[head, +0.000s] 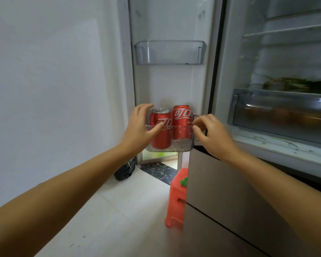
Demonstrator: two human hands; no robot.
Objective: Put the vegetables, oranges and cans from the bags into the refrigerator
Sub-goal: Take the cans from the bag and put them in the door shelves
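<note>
Red cans, two of them, stand upright side by side in the lower door bin (pixel 182 145) of the open fridge: the left can (pixel 160 132) and the right can (pixel 182 123), touching or nearly so. The left hand (pixel 139 127) wraps the bin's left end, fingers over the rim by the left can, thumb pressed on the clear front wall. The right hand (pixel 211 134) has its fingers curled at the bin's right end, the tips pinching the rim. One more door bin (pixel 170 52) sits higher up. Inside the fridge, greens (pixel 295 84) lie on a shelf above one clear drawer (pixel 278 112), with blurred orange shapes behind its front. Below, one orange stool (pixel 176 199) and one black bag (pixel 123 171) are on the floor.
</note>
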